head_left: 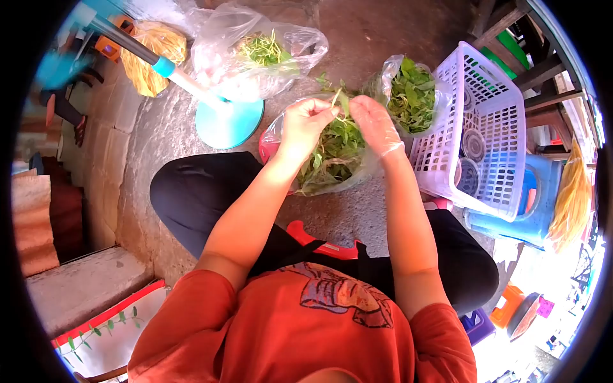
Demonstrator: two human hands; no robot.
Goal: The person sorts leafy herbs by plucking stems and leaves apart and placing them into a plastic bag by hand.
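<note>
My left hand [309, 124] is closed in a pinch on the pale stem of a leafy green sprig [343, 102]. Close beside it, my right hand [375, 125], in a thin clear plastic glove, has its fingers together on the same sprig. Below both hands, a clear plastic bag [357, 175] lies open with loose green leaves [332, 152] inside. Just past my right hand, another clear bag [437, 108] is full of picked leaves [412, 96]. Farther off, a larger clear bag [214, 45] contains stems and greens [263, 50].
A white plastic basket [450, 163] holding round lids leans at the right, beside a blue jerrycan [543, 198]. Ahead on the left, a pole rises from a round turquoise base [230, 124]. A yellow bundle [153, 57] lies at the far left. A red object [322, 242] is between my legs.
</note>
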